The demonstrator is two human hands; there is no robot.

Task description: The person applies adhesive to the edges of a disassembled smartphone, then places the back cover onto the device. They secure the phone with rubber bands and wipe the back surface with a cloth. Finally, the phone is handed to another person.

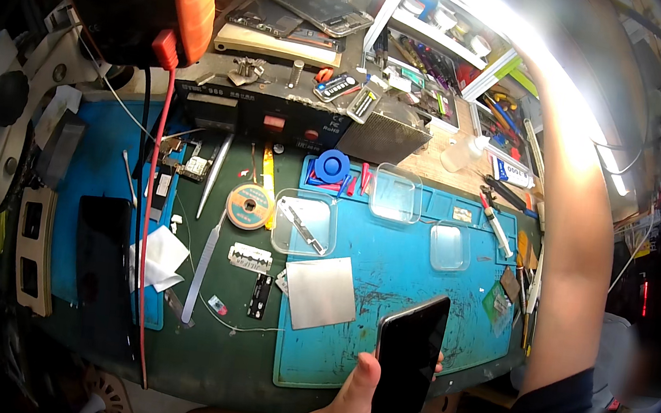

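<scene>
Left hand closes on the phone, thumb along one side and fingertips showing at the other, above the near edge of the blue mat. With one hand holding it, a firm grip by the edges, low over the mat, seems wise, away from the razor blade left of the metal plate. Clear boxes sit beyond. Right forearm stretches up toward the lamp; glare hides that hand, so whether it grips anything I cannot tell.
</scene>
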